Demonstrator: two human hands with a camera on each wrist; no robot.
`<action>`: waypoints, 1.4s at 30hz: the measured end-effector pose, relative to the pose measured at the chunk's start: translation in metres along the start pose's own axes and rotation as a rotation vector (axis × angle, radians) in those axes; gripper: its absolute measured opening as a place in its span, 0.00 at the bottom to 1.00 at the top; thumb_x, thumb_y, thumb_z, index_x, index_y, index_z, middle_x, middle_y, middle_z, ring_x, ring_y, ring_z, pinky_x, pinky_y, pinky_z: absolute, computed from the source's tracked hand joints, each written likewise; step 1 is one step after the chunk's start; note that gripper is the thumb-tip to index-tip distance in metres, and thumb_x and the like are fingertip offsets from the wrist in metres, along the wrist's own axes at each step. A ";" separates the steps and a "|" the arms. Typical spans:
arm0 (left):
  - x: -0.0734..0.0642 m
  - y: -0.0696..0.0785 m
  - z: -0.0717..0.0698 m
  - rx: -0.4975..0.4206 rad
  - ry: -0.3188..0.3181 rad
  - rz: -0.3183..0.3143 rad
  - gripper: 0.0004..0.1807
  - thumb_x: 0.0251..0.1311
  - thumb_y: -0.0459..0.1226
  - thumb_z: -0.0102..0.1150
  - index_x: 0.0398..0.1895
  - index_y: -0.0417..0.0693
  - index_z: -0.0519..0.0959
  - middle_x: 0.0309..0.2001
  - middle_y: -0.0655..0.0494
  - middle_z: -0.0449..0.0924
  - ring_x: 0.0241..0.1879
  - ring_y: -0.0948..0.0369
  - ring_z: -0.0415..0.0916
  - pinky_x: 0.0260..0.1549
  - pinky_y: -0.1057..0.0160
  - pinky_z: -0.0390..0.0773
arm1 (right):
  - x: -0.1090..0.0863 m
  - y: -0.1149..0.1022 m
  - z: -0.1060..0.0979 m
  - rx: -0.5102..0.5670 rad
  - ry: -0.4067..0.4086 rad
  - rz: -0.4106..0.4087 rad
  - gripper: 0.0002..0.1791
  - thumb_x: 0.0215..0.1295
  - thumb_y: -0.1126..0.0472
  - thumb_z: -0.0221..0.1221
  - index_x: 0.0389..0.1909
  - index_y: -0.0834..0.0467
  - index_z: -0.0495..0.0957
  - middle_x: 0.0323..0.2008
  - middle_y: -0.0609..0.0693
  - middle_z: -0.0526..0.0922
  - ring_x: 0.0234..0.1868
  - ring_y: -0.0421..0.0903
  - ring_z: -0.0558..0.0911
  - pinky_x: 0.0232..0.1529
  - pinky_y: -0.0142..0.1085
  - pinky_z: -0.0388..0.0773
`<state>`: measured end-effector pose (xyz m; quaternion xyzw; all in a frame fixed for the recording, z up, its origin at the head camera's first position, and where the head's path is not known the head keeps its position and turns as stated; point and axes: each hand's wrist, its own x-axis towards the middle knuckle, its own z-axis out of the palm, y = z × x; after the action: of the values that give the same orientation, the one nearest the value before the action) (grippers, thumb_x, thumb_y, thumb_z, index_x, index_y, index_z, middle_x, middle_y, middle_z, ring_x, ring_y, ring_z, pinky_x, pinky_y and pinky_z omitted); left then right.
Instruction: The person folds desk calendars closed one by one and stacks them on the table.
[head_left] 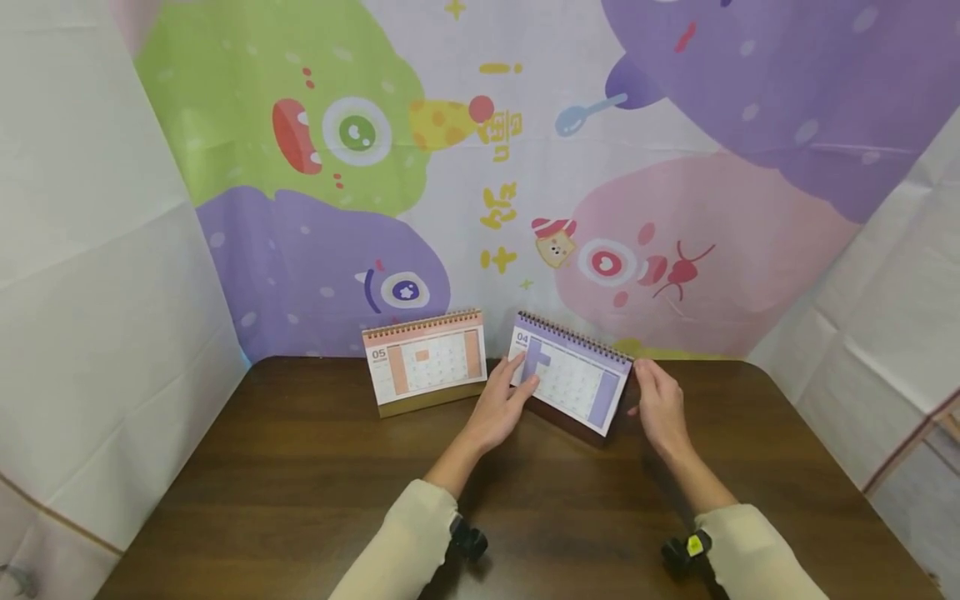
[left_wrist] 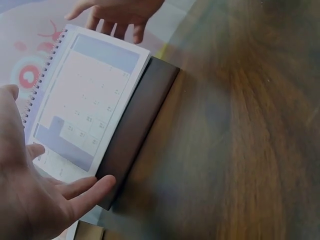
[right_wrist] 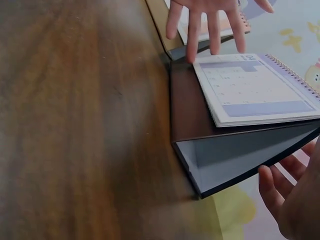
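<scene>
Presently I have the left hand (head_left: 501, 404), fingers straight and spread, at the left end of the purple calendar (head_left: 566, 379), and the right hand (head_left: 662, 408), fingers loosely bent and apart, at its right end; whether those fingertips touch I cannot tell. The calendar's dark stand (right_wrist: 185, 112) is hollow, and through its open end I see a grey inside. It sits angled on the wooden table (head_left: 300, 475), just beside the peach calendar (head_left: 435, 362), before a cartoon-printed backdrop (head_left: 465, 200).
</scene>
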<state>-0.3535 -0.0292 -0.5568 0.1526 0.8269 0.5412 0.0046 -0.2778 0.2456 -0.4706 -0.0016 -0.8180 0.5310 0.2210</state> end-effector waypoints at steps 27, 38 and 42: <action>-0.026 0.033 0.002 0.175 0.032 0.041 0.41 0.80 0.73 0.47 0.88 0.70 0.68 0.95 0.49 0.44 0.90 0.34 0.56 0.77 0.17 0.65 | 0.007 -0.001 0.000 0.252 -0.078 -0.103 0.33 0.94 0.56 0.38 0.63 0.86 0.76 0.44 0.14 0.82 0.49 0.19 0.82 0.48 0.18 0.84; -0.014 0.019 0.006 0.218 0.005 0.016 0.44 0.77 0.78 0.41 0.88 0.74 0.67 0.96 0.52 0.43 0.91 0.39 0.55 0.80 0.23 0.66 | 0.003 -0.001 0.001 0.262 -0.061 -0.129 0.31 0.93 0.59 0.39 0.57 0.87 0.77 0.41 0.18 0.83 0.44 0.23 0.83 0.41 0.24 0.87; -0.013 0.019 0.006 0.217 0.006 0.016 0.45 0.76 0.79 0.41 0.89 0.72 0.66 0.96 0.51 0.44 0.91 0.39 0.55 0.80 0.23 0.66 | 0.001 -0.002 0.003 0.264 -0.057 -0.130 0.30 0.92 0.59 0.41 0.56 0.87 0.78 0.41 0.19 0.84 0.44 0.24 0.83 0.39 0.25 0.87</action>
<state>-0.3357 -0.0202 -0.5440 0.1569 0.8794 0.4490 -0.0187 -0.2790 0.2423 -0.4692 0.0956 -0.7452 0.6185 0.2302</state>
